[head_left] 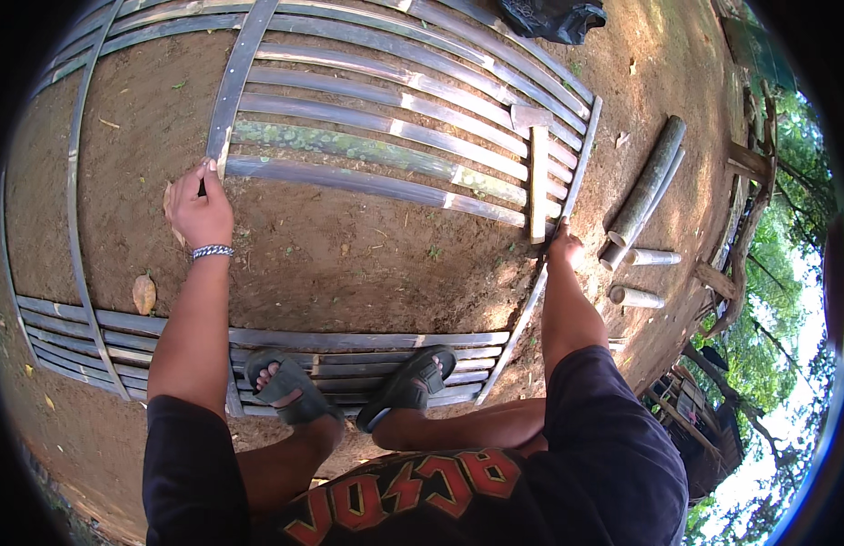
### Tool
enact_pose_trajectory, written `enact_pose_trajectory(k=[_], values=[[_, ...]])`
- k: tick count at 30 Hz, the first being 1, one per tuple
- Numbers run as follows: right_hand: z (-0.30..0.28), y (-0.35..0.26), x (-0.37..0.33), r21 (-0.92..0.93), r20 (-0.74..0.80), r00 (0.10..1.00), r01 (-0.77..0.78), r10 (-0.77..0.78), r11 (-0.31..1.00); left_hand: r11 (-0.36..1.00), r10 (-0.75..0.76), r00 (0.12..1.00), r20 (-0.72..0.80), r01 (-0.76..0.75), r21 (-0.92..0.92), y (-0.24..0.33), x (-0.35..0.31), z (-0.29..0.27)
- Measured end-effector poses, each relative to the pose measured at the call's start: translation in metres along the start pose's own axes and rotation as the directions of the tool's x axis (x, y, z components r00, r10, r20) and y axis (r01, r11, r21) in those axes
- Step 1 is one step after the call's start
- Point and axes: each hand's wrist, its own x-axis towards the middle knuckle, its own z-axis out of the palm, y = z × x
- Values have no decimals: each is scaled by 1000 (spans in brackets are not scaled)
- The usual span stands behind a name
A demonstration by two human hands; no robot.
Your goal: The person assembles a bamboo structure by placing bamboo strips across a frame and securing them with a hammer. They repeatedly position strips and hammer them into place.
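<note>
A bamboo slat frame lies on the ground before me, its long slats crossed by flat strips. The lowest slat (pixel 349 180) of the upper group is grey. My left hand (pixel 200 214), with a chain bracelet at the wrist, pinches the bamboo where that slat's left end meets a dark crosspiece (pixel 233 86). My right hand (pixel 565 247) closes at the slat's right end, against the edge strip (pixel 581 168); part of its grip is hidden. Beside it, a hammer (pixel 538 182) with a pale wooden handle rests across the slats, its head away from me.
My sandalled feet stand on the nearer slats (pixel 477 352). Right of the frame lie a long bamboo pole (pixel 650 187) and short bamboo pieces (pixel 637 297). A black plastic bag (pixel 559 18) is at the far edge. A dry leaf (pixel 143 294) lies on the bare soil.
</note>
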Motion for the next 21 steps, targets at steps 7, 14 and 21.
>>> enact_pose_trajectory(k=[7, 14, 21], values=[[16, 29, 38, -375, 54, 996, 91, -76, 923, 992, -43, 999, -8, 42, -115, 10, -1, 7], [16, 14, 23, -193, 64, 997, -35, 48, 981, 990, -75, 997, 18, 77, -119, -3, -3, 4], [-2, 12, 27, -134, 53, 997, -55, 63, 989, 986, -59, 998, -26, 54, -155, -3, -5, 15]])
